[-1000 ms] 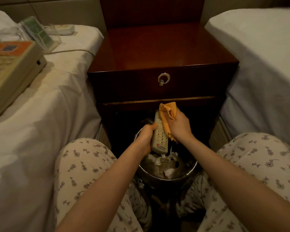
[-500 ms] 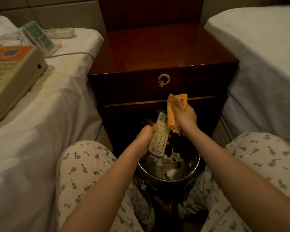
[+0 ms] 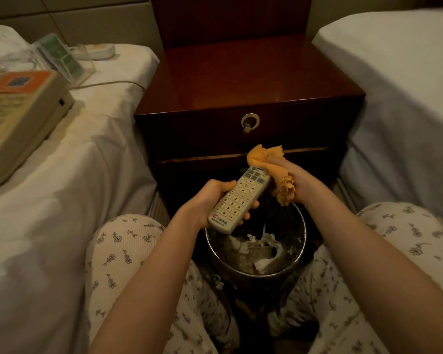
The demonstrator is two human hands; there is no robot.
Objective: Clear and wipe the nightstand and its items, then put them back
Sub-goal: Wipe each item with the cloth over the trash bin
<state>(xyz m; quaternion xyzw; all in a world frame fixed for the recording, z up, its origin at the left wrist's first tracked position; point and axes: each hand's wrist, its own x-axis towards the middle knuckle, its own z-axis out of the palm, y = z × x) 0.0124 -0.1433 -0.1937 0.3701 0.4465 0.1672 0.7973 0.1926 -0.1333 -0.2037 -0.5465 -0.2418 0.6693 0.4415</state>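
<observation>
My left hand (image 3: 207, 201) grips a white remote control (image 3: 238, 199) by its lower half, buttons up, tilted toward the upper right. My right hand (image 3: 296, 178) holds a bunched orange cloth (image 3: 274, 169) against the remote's top end. Both are above a metal waste bin (image 3: 301, 241) that stands in front of the dark wooden nightstand (image 3: 241, 80), whose top is bare. A beige telephone (image 3: 18, 121), a clear acrylic card stand (image 3: 62, 58) and a white object (image 3: 97, 49) lie on the left bed (image 3: 62, 175).
The nightstand has a drawer with a ring pull (image 3: 250, 121). A second white bed (image 3: 404, 93) is on the right. The bin holds crumpled tissues (image 3: 260, 247). My knees in floral trousers flank the bin. A cord (image 3: 108, 83) runs across the left bed.
The remote has tilted from upright to lying flatter with its buttons up. The cloth hand has shifted right and up to the remote's top end.
</observation>
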